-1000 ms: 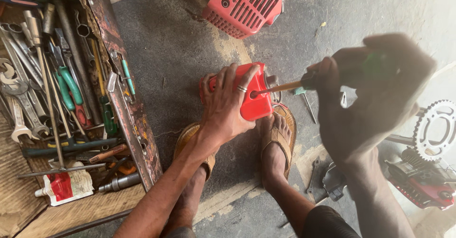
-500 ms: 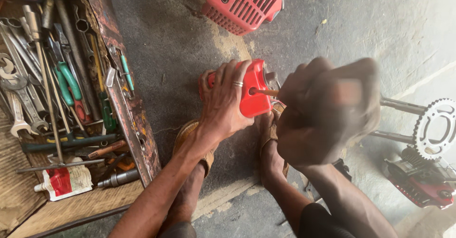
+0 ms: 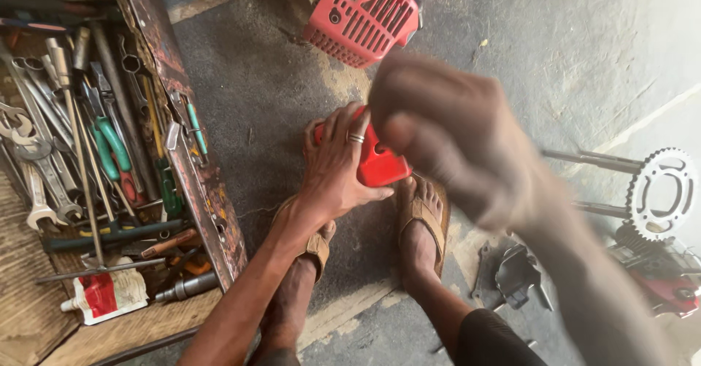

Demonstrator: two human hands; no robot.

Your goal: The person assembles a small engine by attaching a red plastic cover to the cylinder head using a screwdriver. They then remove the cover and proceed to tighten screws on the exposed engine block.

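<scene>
Head view: small red plastic casing (image 3: pixel 380 163)

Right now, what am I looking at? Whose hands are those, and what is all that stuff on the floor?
The camera sits on a person's head and looks down, so you see their own arms and sandalled feet. The left hand, with a ring on one finger, presses on a small red plastic part on the concrete floor. The right hand is close to the camera and blurry, so I cannot tell whether it holds anything. At the left is a wooden tool tray full of spanners and screwdrivers. At the top lies a red slotted engine cover, and at the right a toothed metal sprocket.
</scene>
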